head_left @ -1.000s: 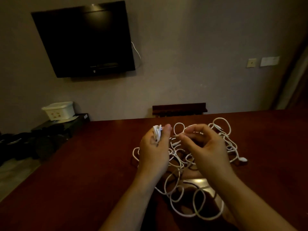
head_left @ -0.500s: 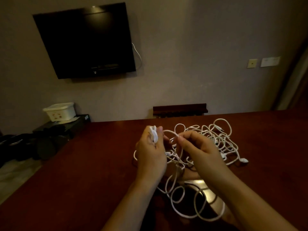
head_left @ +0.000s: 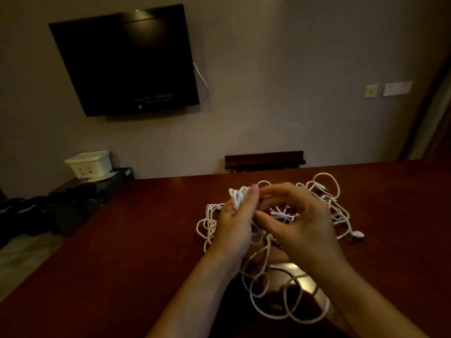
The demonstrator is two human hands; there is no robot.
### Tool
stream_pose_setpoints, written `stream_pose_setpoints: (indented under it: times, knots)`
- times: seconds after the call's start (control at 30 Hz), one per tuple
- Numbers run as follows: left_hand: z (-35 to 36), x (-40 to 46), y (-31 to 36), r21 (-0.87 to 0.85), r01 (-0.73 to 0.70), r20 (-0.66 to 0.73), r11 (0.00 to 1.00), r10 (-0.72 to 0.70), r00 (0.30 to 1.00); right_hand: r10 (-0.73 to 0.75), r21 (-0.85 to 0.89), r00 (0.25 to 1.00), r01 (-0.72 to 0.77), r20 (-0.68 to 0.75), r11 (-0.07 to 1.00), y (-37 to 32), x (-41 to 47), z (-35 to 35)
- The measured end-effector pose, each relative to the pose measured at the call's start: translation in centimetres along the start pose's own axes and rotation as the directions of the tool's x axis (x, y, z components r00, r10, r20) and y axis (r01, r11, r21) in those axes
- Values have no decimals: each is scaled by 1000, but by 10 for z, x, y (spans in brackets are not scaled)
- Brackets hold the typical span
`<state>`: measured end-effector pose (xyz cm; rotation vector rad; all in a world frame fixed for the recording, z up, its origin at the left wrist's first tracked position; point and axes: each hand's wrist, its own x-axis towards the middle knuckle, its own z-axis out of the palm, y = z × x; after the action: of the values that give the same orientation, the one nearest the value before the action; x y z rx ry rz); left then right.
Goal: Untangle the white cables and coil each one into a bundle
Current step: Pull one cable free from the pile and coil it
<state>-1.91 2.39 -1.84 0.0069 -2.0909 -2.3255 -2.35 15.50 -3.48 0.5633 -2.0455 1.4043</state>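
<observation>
The white cables (head_left: pixel 268 242) lie in one tangled heap on the bench (head_left: pixel 122 240), approx. centre of view – loose loops spill toward 6 o'clock, and a plug end (head_left: pixel 358 234) sits at the heap's 3 o'clock edge.

Risks, as judged: if the held strand is pulled hard w/o the crossings being traced first, knots in the heap are likely tightened instead of freed. The part-wound bundle (head_left: pixel 238 197) could also spring open if the grip is eased, since stiff cable tends to uncoil. Loops near 6 o'clock could be dragged off the bench edge when slack is drawn in.

Pose: the left hand (head_left: pixel 235 225) is raised over the heap's 9 o'clock side, fingers and thumb clamped round the small bundle of white loops, wrist angled up. The right hand (head_left: pixel 300 220) is held just beside it at 3 o'clock, fingers curled over a strand – it appears pinched between thumb and fingertips, though the exact contact is partly hidden. Both forearms enter from 6 o'clock.
</observation>
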Motion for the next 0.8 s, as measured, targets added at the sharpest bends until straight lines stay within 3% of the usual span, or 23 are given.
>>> stream_pose_setpoints:
  times: [0.07,0.13,0.2,0.27,0.33,0.43,0.6,0.7,0.77,0.8]
  knots:
    - [-2,5,3,-81,-27,-114,996,18,993,130,205,991,-130,12,970,-2,2,-2]
    - [-4,10,7,-269,-68,-152,961,28,988,282,378,959,-273,32,885,0,5,-3]
    - [-8,12,11,-435,-71,-135,898,13,991,332,306,934,-357,133,883,5,7,-3]
    - [-12,14,13,-545,-43,-90,838,-8,996,308,245,897,-392,318,887,7,4,4]
    - [-13,16,15,-619,-35,-63,784,-5,998,257,210,871,-368,418,906,7,1,8]
    - [-17,17,20,-681,-54,-61,730,17,998,141,-75,889,-120,435,990,9,-1,9]
    - [-26,17,24,-625,-218,-187,749,127,974,166,-230,877,-65,451,971,18,-1,5]
    - [-26,18,26,-675,-236,-204,700,130,970,198,-483,875,47,443,874,20,-2,5]
    - [-26,19,26,-738,-182,-155,650,100,983,201,-420,891,-13,408,907,17,-2,6]
    - [-26,19,26,-759,-153,-131,633,82,988,218,-239,893,-129,394,962,14,-2,7]
